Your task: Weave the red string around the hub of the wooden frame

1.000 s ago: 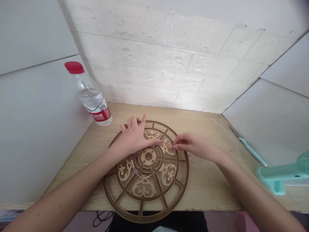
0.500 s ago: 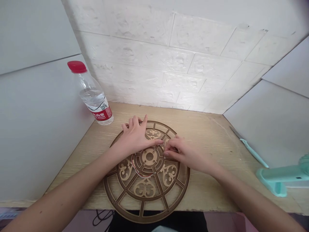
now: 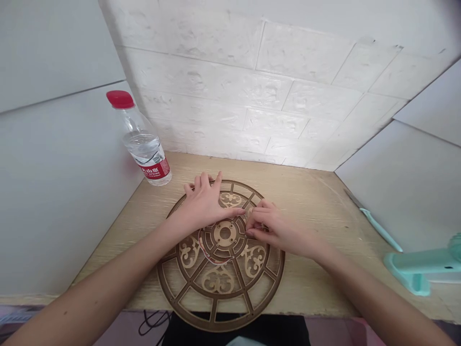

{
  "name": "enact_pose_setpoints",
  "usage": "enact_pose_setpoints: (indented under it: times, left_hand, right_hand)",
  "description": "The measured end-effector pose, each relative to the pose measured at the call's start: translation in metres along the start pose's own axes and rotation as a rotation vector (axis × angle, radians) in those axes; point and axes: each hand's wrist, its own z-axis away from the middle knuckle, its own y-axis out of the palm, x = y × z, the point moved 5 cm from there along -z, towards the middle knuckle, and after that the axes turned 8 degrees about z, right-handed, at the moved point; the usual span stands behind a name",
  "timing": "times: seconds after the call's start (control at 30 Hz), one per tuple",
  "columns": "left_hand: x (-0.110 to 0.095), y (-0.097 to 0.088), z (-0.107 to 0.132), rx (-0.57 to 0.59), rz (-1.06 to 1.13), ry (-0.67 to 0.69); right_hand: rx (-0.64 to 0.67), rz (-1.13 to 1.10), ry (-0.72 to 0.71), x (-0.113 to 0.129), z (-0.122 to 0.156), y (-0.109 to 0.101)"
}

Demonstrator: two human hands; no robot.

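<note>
A round brown lattice disc (image 3: 216,326) with gold scrollwork lies flat on the wooden tabletop, its front rim reaching past the near edge. My left hand (image 3: 203,202) rests spread over the disc's upper left, thumb stretched toward the centre. On the right side of the inner ring, the fingers of my right hand (image 3: 268,223) are pinched together; what they hold, if anything, is hidden. A thin white-and-red strip (image 3: 216,262) curves along the lower left of the inner ring, around the gold hub (image 3: 217,234).
A red-capped water bottle (image 3: 151,156) stands at the back left by the grey panel. To the right are a knife with a mint handle (image 3: 382,230) and a mint-green plastic device (image 3: 414,266). A white brick-patterned wall (image 3: 223,86) closes off the back.
The whole view has shifted slightly, so everything sits a little further right. Both hands keep nearly the same place on the disc, and the right fingers stay pinched.
</note>
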Motion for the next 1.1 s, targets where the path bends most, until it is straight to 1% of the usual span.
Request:
enact_pose_setpoints:
  times: [0.23, 0.33, 0.5, 0.7, 0.77, 0.9, 1.1]
  left_hand:
    - [-0.001, 0.000, 0.000, -0.006, -0.008, 0.008]
    - [-0.002, -0.001, 0.001, 0.002, -0.008, 0.005]
    - [-0.003, -0.001, 0.001, 0.037, -0.006, -0.020]
    - [-0.004, -0.002, 0.000, 0.032, 0.005, -0.017]
    - [-0.005, -0.003, 0.000, 0.032, 0.009, -0.010]
    - [-0.004, -0.003, 0.001, 0.030, -0.001, -0.017]
    - [0.002, -0.002, -0.001, 0.046, -0.018, -0.063]
  right_hand:
    - [0.034, 0.007, -0.022, 0.002, 0.003, -0.003]
    - [0.030, 0.036, -0.021, 0.005, 0.004, -0.004]
    - [0.015, 0.138, -0.051, 0.009, 0.005, -0.004]
    - [0.042, 0.320, -0.143, 0.016, 0.013, -0.001]
    - [0.037, 0.365, -0.150, 0.020, 0.016, -0.002]
    - [0.037, 0.410, -0.060, 0.019, 0.024, -0.004]
    - [0.094, 0.352, 0.077, -0.003, 0.030, -0.006]
